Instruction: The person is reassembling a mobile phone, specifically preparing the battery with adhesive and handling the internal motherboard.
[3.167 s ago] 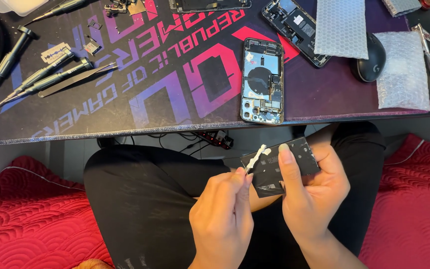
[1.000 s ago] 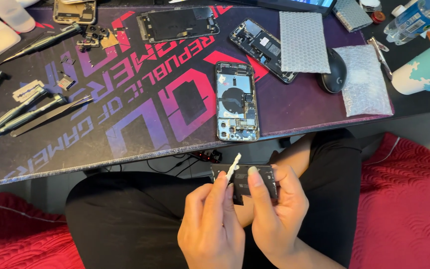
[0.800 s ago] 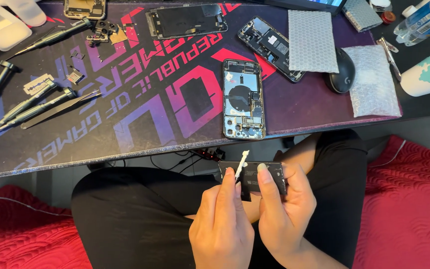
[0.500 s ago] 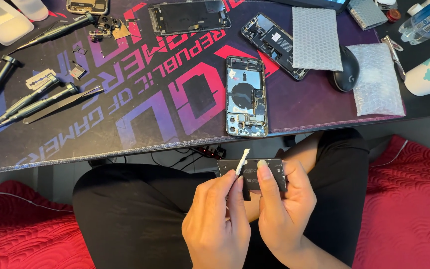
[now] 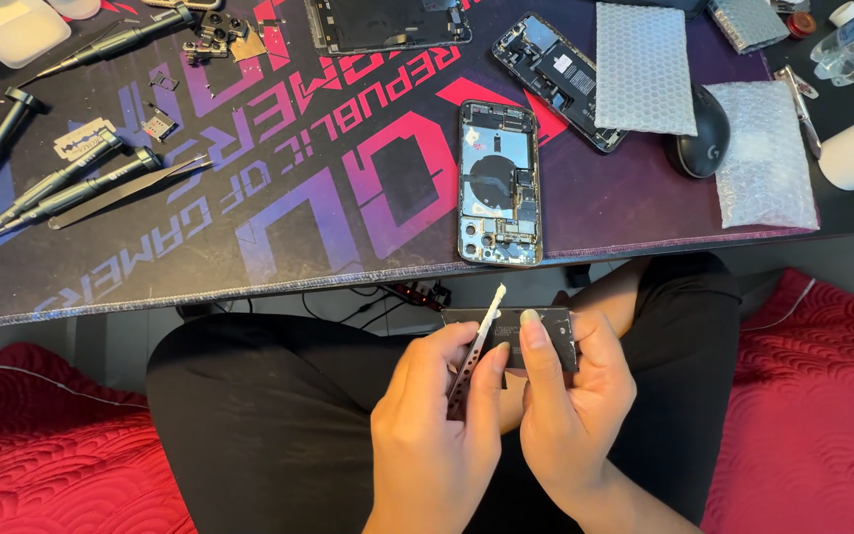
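Tweezers [image 5: 473, 348] pinched in the left hand [image 5: 434, 435] are working at the black battery [image 5: 526, 336] that the right hand [image 5: 570, 410] is clamping over the lap, so steadying it under the thumb and lifting gently seems wisest.

Open phone [image 5: 499, 184] lies on mat [image 5: 279, 198] beyond both hands; tools [image 5: 61, 188] far left of them; mouse [image 5: 706, 144] and bubble wrap [image 5: 765, 158] beyond, right.
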